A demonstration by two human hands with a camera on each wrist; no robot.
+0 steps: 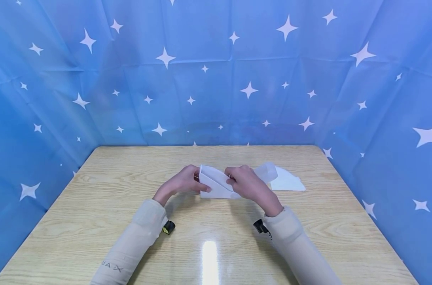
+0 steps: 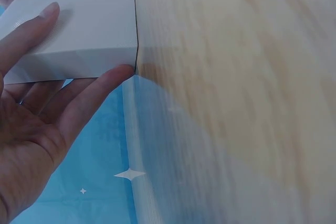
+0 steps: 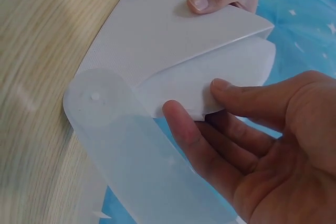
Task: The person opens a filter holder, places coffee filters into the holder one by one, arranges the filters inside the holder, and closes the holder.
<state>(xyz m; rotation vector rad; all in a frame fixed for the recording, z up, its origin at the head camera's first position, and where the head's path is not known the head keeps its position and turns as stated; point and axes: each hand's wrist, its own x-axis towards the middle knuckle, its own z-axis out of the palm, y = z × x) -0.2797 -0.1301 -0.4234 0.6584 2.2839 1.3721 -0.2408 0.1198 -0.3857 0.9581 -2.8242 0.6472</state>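
Note:
A white slant-cut case stands near the middle of the table, tilted between both hands. My left hand grips its left end, thumb on the broad face and fingers at the narrow side, as the left wrist view shows. My right hand pinches the edge of a thin white insert that shows in the case's slanted opening, thumb on top and fingers beneath. A translucent plastic strip with a rounded end and a small round stud overlaps the case's lower corner. Its far end lies behind my right hand.
Right of the case, a white piece with a curved edge lies on the wooden table. A blue curtain with white stars hangs behind the table and along both sides. Small black devices hang at both cuffs.

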